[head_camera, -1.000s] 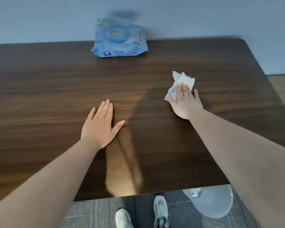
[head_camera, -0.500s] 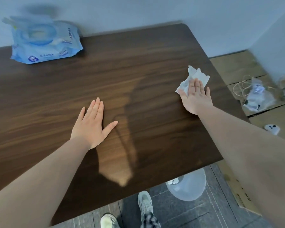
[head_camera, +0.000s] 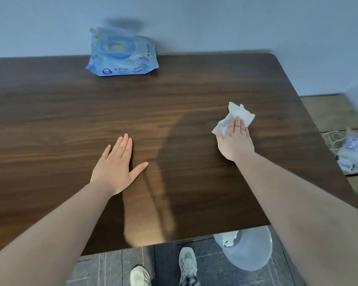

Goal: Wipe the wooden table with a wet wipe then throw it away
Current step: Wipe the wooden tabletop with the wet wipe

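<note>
A dark wooden table [head_camera: 70,112] fills most of the view. My right hand [head_camera: 235,139] lies flat on a crumpled white wet wipe [head_camera: 239,114] and presses it onto the table's right half. My left hand [head_camera: 117,166] rests palm down on the table near the middle, fingers spread, holding nothing. A translucent bin [head_camera: 249,248] with a used wipe inside stands on the floor below the table's front right edge.
A blue pack of wet wipes [head_camera: 122,56] lies at the table's far edge against the wall. My two shoes [head_camera: 187,263] show on the dark tiled floor. Cardboard with a cable and a plastic bag [head_camera: 351,149] lies right of the table.
My right hand slid the wipe to the right across the table and stays pressed on it. The head swung right and then back left. My left hand kept its place.
</note>
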A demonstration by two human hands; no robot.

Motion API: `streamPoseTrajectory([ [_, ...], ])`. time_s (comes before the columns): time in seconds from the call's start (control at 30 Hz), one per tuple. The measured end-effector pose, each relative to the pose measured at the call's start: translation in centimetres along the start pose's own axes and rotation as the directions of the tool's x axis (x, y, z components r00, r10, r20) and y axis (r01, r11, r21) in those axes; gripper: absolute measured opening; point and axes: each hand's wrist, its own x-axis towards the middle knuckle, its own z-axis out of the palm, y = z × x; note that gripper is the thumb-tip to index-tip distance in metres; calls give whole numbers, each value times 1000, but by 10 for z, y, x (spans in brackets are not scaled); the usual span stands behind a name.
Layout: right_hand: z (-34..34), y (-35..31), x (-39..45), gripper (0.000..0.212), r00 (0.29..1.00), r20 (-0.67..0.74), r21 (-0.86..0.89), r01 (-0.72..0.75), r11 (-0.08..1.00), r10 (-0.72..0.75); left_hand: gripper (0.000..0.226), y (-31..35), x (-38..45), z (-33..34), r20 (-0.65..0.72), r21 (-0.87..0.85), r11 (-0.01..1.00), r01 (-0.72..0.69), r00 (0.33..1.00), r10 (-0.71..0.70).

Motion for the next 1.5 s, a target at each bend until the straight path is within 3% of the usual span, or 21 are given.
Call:
streamPoseTrajectory([
  [0.17,8,-111,-13,75,975,25,-55,221,974,-220,95,-86,-48,5,4,-12,982,190,982,-190],
  [0.4,31,-285,-51,74,856,61,-110,517,849,-513,100,-202,-133,23,21,-47,897,439,898,-439],
  [0.6,55,-413,-94,76,751,83,-117,660,742,-655,105,-291,-196,38,12,-106,783,612,789,-615],
  [0.8,68,-505,-124,74,675,105,-133,737,663,-730,109,-304,-203,51,-39,-141,735,664,738,-674],
  [1.03,82,-592,-156,74,547,193,-154,837,526,-814,113,-305,-201,53,-75,-190,730,656,732,-677],
  [1.2,96,-633,-185,73,461,176,-132,887,443,-870,124,-303,-205,53,-74,-246,681,690,687,-723],
  [1.5,98,-608,-201,69,363,188,-134,930,342,-913,124,-300,-204,50,-88,-282,683,674,691,-718],
])
